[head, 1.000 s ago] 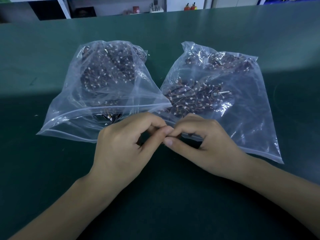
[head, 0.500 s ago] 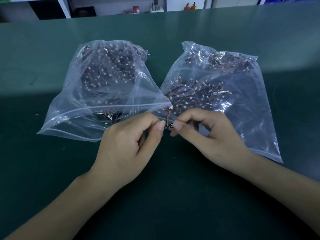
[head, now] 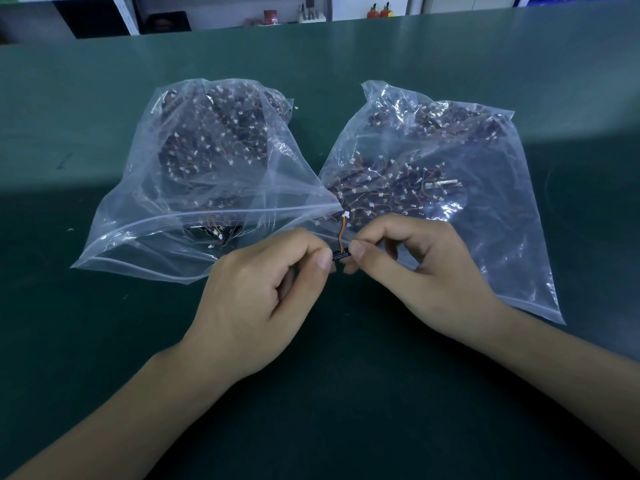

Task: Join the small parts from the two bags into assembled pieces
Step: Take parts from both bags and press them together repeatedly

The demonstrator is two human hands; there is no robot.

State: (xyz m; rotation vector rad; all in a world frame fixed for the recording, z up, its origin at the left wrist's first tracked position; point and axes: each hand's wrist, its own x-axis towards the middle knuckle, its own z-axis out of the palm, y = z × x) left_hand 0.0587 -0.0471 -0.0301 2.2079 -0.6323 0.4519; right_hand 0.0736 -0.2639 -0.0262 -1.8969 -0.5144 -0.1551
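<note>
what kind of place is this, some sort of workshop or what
Most likely an electronics assembly bench in a workshop or small factory. A green work mat covers the table, two clear zip bags hold many small wired connector parts, and shelving with bottles and tools stands behind.

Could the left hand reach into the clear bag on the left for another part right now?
Probably not at once: the left hand is pinching the small black part with coloured wires together with the right hand. The clear plastic left bag lies close, its mouth facing the hands.
</note>
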